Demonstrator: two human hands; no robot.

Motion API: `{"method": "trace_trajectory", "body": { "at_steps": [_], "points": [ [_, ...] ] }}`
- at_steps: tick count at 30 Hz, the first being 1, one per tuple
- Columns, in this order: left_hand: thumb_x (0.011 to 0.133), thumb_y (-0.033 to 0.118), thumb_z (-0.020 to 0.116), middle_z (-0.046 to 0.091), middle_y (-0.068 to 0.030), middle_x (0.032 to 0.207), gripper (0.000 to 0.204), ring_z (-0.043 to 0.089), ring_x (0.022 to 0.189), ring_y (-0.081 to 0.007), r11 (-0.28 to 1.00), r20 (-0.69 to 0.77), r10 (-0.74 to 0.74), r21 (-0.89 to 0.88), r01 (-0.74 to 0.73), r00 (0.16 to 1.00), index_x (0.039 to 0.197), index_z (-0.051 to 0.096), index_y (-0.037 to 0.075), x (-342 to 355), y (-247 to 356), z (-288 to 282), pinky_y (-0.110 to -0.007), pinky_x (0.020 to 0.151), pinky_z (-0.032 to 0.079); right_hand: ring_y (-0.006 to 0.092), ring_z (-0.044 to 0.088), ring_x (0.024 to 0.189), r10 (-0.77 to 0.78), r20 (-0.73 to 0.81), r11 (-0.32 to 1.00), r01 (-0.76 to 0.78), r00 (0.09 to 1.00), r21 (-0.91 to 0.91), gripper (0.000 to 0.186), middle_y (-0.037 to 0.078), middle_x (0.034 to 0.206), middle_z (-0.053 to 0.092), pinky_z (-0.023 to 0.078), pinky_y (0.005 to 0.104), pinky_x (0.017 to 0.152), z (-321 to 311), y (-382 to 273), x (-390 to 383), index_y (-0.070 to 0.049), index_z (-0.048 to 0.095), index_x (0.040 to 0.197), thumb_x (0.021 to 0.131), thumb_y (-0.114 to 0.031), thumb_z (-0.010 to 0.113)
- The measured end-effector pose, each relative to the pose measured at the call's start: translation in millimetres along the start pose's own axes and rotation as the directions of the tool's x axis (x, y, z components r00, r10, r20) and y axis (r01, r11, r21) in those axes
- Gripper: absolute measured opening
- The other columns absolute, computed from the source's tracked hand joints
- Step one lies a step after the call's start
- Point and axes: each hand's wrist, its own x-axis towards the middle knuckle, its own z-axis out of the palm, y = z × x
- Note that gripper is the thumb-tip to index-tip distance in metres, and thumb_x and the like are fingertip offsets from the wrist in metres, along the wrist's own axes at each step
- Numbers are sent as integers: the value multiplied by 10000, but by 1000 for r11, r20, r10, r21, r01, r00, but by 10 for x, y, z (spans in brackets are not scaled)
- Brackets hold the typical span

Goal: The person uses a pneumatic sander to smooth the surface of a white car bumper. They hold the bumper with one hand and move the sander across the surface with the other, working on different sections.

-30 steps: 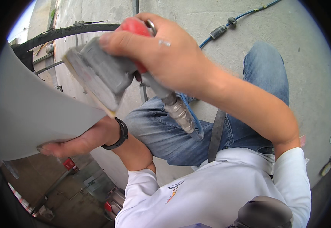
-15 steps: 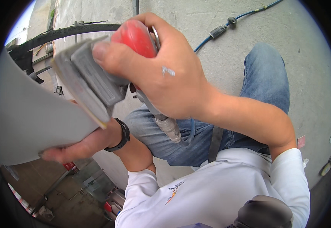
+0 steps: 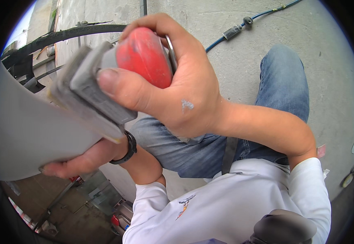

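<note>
In the head view my right hand (image 3: 177, 93) is closed round a sander (image 3: 142, 57) with a red top and grey body, thumb along its side. The blurred pad end lies over the curved edge of a smooth grey panel (image 3: 30, 126) at the left; I cannot tell whether they touch. My left hand (image 3: 87, 158), below the sander, grips the panel's lower edge, fingers curled against it and a black band on the wrist.
A blue hose (image 3: 262, 14) with an inline fitting (image 3: 232, 32) lies on concrete floor (image 3: 331, 73). A dark curved bar (image 3: 83, 30) and other frame parts are at upper left. My bent jeans-clad leg (image 3: 282, 81) is at right, a pink sheet (image 3: 321, 150) beside it.
My right hand and the sander have moved downward and turned, showing more red top and hiding the metal hose coupling. My left hand and the panel's lower edge have dropped slightly.
</note>
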Motion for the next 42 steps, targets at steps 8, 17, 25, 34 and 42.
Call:
{"method": "trace_trajectory", "body": {
  "at_steps": [8, 17, 25, 34, 42],
  "points": [
    [1106, 486, 346, 621, -187, 1375, 616, 670, 1192, -289, 934, -74, 150, 338, -116, 986, 1375, 577, -17, -116, -2, 67, -547, 1056, 575, 244, 617, 842, -592, -83, 786, 552, 802, -278, 605, 112, 938, 619, 528, 379, 753, 73, 128, 81, -36, 596, 1147, 718, -347, 888],
    [1104, 430, 367, 617, -194, 1336, 539, 686, 1137, -287, 998, -92, -63, 8, 64, 994, 1347, 564, -10, -86, 89, 213, -517, 980, 620, 241, 597, 840, -764, -120, 641, 725, 634, -252, 613, 106, 981, 601, 520, 373, 720, 73, 233, 207, -65, 601, 1157, 699, -348, 894],
    [1103, 488, 352, 597, -193, 1374, 633, 645, 1217, -278, 996, -57, -93, -19, 92, 994, 1399, 515, -47, -28, 105, 133, -499, 1004, 590, 221, 610, 845, -701, 55, 659, 675, 711, -333, 603, 106, 982, 603, 520, 352, 729, -128, 222, 27, -64, 604, 1154, 698, -314, 908],
    [1108, 511, 280, 636, -154, 1287, 685, 664, 1164, -277, 908, 212, -100, -381, 177, 972, 1351, 565, -62, 95, 9, -93, -486, 990, 603, 221, 600, 804, -417, -61, 876, 384, 907, -291, 591, 101, 977, 599, 523, 359, 740, -105, 212, 111, -64, 604, 1150, 738, -363, 905],
    [1071, 580, 355, 633, -117, 1011, 641, 607, 786, -214, 981, -141, -153, -145, 132, 978, 1219, 614, 13, -87, 67, -12, -382, 687, 550, 254, 625, 790, -548, 94, 821, 556, 831, -131, 576, 121, 967, 620, 535, 381, 767, -127, 343, -29, -64, 641, 1130, 712, -361, 903]
  ]
}}
